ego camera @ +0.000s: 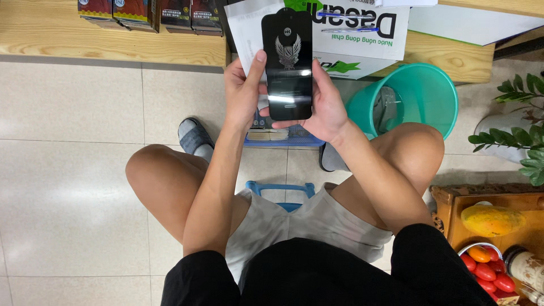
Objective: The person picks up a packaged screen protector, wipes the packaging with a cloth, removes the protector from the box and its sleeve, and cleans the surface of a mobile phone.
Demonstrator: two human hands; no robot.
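A glossy black phone-shaped pack point(288, 62) — winged silver crest on its face, light glaring across the middle — is clasped upright by both hands: left hand point(242, 90) along one edge, right hand point(326, 105) cupping the other, just beside the teal bucket point(422, 93).

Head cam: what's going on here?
A seated person holds a flat black rectangular sleeve with a winged emblem in both hands, above their knees. The left hand grips its left edge with the thumb on the front; the right hand supports its right edge and bottom. A teal bucket stands on the tiled floor to the right, and a white carton sits on the wooden shelf ahead.
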